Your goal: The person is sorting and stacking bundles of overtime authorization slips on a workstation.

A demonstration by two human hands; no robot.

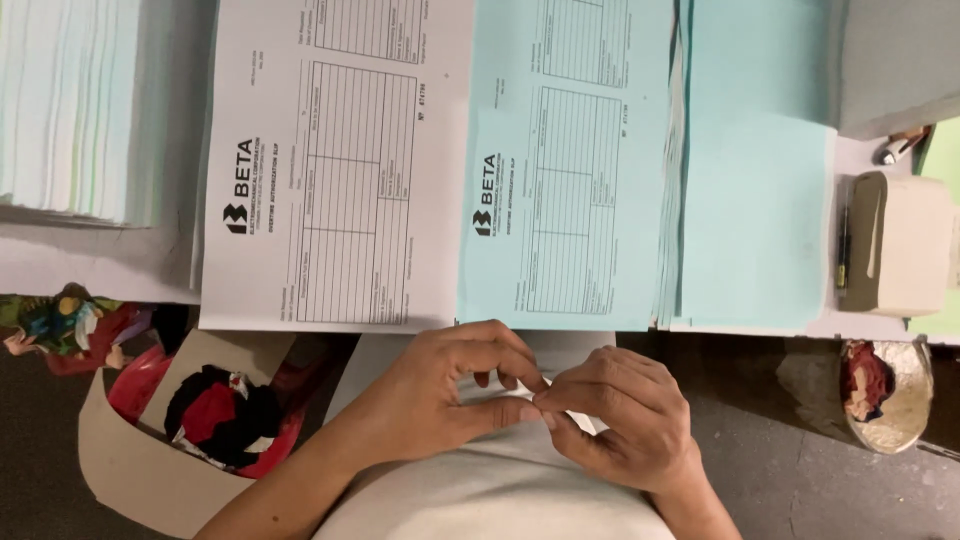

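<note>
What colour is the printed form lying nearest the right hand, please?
The printed form is light blue, shown in the head view.

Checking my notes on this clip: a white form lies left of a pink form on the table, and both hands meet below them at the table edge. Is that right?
Not quite. In the head view the form beside the white form is light blue, not pink. The rest holds: the left hand and right hand meet fingertip to fingertip below the forms.

A pale worktable (70, 262) carries a white printed form (335, 165) beside a light blue form (570, 170), a blue paper stack (755, 200), layered sheets (70, 105), and possibly a stamp block (900, 243).
</note>
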